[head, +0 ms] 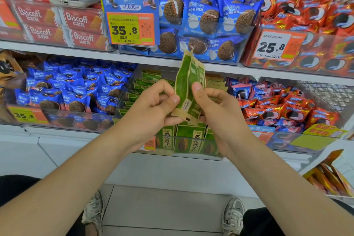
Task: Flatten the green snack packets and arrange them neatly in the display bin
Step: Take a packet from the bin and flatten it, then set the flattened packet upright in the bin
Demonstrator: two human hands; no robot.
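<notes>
I look into a shop aisle under bright, even light. A white upper shelf [57, 49] runs across the whole view, and a lower shelf [67, 130] lies under it. On the upper one stand red biscuit boxes [82, 19] at the left. In the middle are blue cookie packs [206, 19], with a yellow and orange price tag [132, 28] in front. At the right are red-orange packs [316, 15], behind a white price tag [272, 46]. A grey wire mesh panel [325, 94] stands at the right side. The floor [162, 207] has pale grey tiles.
</notes>
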